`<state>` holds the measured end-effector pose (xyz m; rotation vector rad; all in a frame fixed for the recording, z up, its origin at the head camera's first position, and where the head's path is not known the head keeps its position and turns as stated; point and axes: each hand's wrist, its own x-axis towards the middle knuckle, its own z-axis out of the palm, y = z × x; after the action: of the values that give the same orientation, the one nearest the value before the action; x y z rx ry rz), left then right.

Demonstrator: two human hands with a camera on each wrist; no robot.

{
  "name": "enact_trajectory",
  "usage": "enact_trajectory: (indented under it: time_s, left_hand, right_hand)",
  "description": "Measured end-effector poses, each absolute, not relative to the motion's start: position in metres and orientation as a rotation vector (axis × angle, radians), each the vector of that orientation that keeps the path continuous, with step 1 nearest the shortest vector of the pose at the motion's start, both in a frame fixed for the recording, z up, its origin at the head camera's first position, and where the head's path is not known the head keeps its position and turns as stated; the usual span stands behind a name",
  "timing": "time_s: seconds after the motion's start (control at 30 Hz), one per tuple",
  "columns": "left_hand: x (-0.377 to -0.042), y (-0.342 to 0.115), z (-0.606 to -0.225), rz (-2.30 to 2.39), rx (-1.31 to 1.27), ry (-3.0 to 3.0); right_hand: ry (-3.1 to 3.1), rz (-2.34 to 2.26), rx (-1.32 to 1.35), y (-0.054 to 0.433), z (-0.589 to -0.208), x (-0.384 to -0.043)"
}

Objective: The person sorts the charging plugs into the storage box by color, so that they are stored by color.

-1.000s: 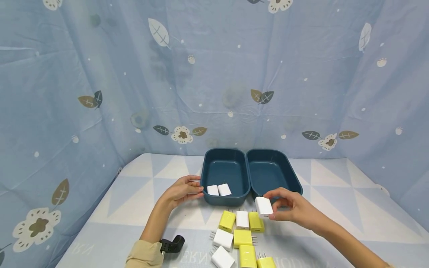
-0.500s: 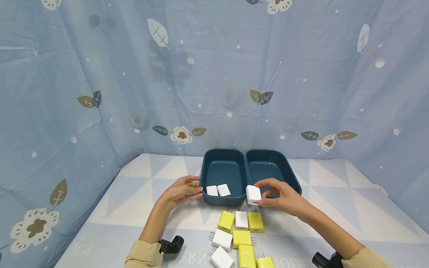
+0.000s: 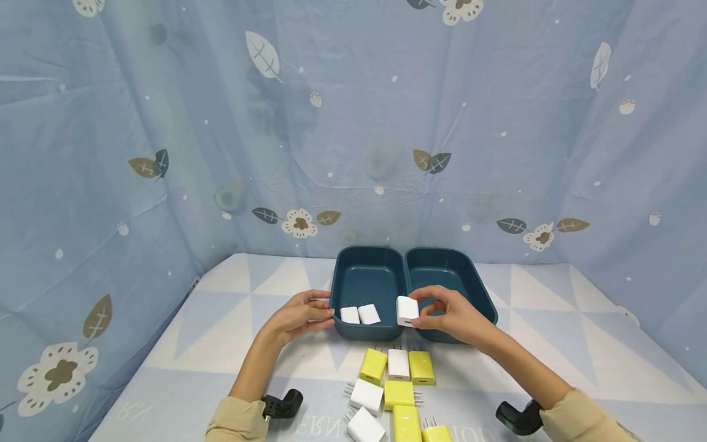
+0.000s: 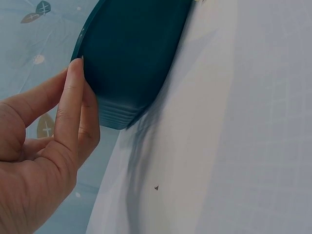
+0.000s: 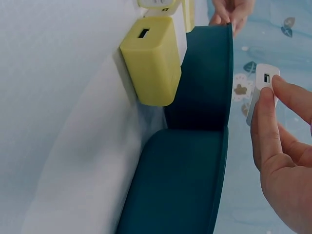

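Note:
In the head view my right hand (image 3: pixel 455 313) pinches a white USB charger plug (image 3: pixel 407 310) between thumb and fingers, above the front wall where two dark blue bins meet. The right wrist view shows the port end of this white charger (image 5: pixel 266 78) facing the camera. My left hand (image 3: pixel 301 316) holds the front left corner of the left bin (image 3: pixel 370 332), thumb and fingertips at its rim (image 4: pixel 80 46). Two white chargers (image 3: pixel 369 314) lie inside that bin near its front. Beside it stands the right bin (image 3: pixel 444 276), partly hidden by my right hand.
In front of the bins lie several yellow chargers (image 3: pixel 399 393) and white chargers (image 3: pixel 367 394), close together with metal prongs showing. A patterned cloth (image 3: pixel 221 344) covers the table. A blue curtain (image 3: pixel 353 123) hangs right behind the bins.
My right hand has carried the white charger leftward and up, from in front of the right bin to over the left bin's front right corner. The left hand stays on its bin.

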<state>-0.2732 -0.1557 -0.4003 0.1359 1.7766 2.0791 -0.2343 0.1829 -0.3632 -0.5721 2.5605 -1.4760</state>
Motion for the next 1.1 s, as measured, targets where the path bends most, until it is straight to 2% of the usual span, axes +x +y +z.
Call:
enact_trajectory:
  time_s: [1.1]
  left_hand:
    - [-0.273,-0.155,-0.4,2.073,0.123,1.787]
  right_hand:
    - [2.779,-1.228,-0.602,0.157,-0.371,-0.269]
